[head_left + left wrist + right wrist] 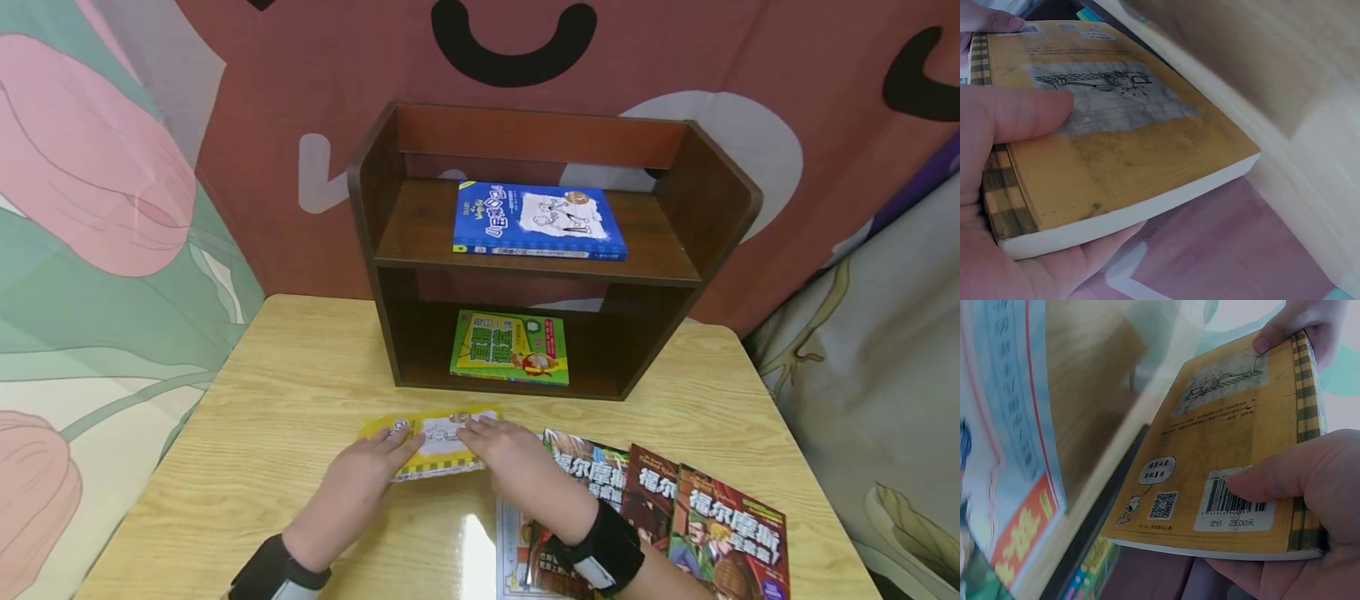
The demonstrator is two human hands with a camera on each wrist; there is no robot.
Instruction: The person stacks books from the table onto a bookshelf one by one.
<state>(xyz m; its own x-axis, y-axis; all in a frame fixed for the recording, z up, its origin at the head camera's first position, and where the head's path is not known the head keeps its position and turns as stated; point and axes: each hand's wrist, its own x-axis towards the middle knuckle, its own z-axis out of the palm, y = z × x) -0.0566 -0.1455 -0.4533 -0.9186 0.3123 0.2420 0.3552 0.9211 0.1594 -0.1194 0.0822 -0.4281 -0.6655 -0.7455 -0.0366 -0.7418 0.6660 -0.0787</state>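
Note:
A yellow paperback book with a checkered spine is held between both hands just in front of the shelf. My left hand grips its left end, fingers over the front cover; in the left wrist view the thumb lies on the back cover. At the other end my right hand grips the book too, its thumb across the barcode in the right wrist view. A dark brown two-tier bookshelf stands behind, with a blue book lying on the upper tier and a green-yellow book on the lower.
Several comic-style books lie overlapped at the right front of the wooden table, among them a red-brown book and a dark red book. Part of that pile is under my right forearm. Printed curtains hang behind and at both sides.

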